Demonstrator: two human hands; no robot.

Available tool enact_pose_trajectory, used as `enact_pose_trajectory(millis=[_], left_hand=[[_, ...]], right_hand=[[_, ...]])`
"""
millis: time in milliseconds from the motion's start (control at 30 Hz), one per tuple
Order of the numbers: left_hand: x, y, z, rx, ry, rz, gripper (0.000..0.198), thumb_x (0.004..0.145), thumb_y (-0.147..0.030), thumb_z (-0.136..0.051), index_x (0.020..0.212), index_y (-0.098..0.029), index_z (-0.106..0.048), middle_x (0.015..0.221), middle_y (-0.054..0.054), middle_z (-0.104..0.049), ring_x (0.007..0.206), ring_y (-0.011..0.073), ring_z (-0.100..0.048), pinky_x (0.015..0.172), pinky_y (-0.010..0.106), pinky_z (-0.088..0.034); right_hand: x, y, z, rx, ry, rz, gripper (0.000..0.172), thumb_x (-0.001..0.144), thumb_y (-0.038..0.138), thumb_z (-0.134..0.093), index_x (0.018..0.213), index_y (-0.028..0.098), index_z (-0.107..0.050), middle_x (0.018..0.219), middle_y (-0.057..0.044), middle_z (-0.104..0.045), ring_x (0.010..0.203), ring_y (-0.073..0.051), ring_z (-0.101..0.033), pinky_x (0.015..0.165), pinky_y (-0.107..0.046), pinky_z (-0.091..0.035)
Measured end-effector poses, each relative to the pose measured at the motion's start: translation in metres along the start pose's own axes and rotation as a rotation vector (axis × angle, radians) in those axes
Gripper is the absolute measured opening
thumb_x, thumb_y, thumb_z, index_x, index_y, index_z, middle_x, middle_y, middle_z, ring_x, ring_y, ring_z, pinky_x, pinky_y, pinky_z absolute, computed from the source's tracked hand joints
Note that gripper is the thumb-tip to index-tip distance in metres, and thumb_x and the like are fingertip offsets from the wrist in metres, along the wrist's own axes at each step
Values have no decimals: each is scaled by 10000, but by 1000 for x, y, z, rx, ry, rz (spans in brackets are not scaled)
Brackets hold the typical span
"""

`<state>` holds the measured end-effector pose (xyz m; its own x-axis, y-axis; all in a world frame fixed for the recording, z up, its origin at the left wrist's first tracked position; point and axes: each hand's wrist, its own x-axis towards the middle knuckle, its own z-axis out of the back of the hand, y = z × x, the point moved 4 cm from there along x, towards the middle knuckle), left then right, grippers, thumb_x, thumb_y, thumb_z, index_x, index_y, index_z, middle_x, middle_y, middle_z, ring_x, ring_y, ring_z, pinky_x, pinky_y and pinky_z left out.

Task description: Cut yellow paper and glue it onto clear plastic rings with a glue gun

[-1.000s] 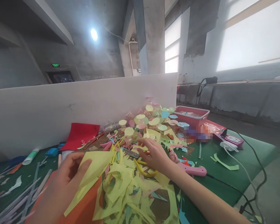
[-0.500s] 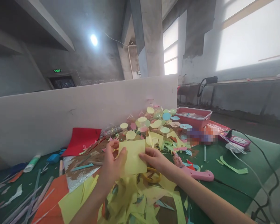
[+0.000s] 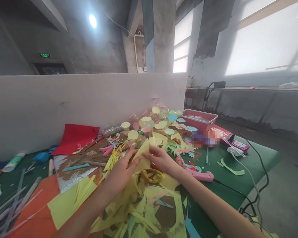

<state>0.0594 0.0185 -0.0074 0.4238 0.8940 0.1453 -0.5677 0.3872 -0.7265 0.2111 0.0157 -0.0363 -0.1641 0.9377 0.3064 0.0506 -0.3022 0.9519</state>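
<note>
My left hand (image 3: 126, 167) and my right hand (image 3: 162, 161) pinch a small yellow sheet of paper (image 3: 144, 155) between them, over the middle of the table. The sheet is bent over, with one corner pointing up. Just below my right hand lies a yellow ring-shaped handle (image 3: 152, 180), perhaps of scissors; its other end is hidden. Yellow paper scraps (image 3: 136, 211) are heaped under both hands. Thin yellow strips (image 3: 113, 160) lie beside my left hand.
Paper discs (image 3: 161, 124) stand in a cluster behind the hands, by a white partition (image 3: 89, 99). A pink glue gun (image 3: 201, 175) with a black cord lies to the right. Also there are a pink basket (image 3: 201, 119), red sheet (image 3: 75, 138) and orange sheet (image 3: 37, 205).
The yellow sheet was held flat and square; now it is bent over into a pointed shape. My hands have come closer together. The view has turned slightly to the right.
</note>
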Motion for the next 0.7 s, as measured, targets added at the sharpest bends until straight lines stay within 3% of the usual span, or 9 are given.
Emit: enact_pose_trajectory(millis=[233, 400, 533, 700], left_hand=[[0, -6, -2, 40, 4, 23, 423, 910, -530, -345, 981, -207, -608, 873, 24, -672, 843, 233, -610, 743, 321, -452], [1, -9, -8, -56, 74, 29, 397, 893, -531, -364, 900, -209, -596, 834, 16, -652, 825, 227, -596, 753, 315, -450], [-2, -9, -12, -105, 130, 50, 391, 877, -551, -395, 856, -212, -590, 847, 18, -658, 860, 232, -610, 747, 305, -464], [-6, -5, -16, -212, 224, 135, 448, 854, -620, -396, 815, -207, -565, 723, 23, -657, 669, 216, -634, 535, 282, -476]], right_hand=[[4, -4, 9, 0, -165, 46, 341, 779, 520, -634, 863, 212, -512, 788, 23, -520, 722, -136, -492, 642, -254, -408], [4, 2, 5, 29, -109, 44, 382, 791, 579, -582, 780, 205, -506, 718, 39, -459, 647, -118, -425, 588, -243, -362], [1, 9, 10, 71, -161, -1, 413, 762, 600, -591, 702, 205, -485, 652, 51, -410, 600, -111, -398, 561, -239, -351], [0, 14, 15, 23, -246, 61, 363, 787, 550, -584, 694, 208, -504, 638, 52, -409, 590, -116, -385, 542, -237, -324]])
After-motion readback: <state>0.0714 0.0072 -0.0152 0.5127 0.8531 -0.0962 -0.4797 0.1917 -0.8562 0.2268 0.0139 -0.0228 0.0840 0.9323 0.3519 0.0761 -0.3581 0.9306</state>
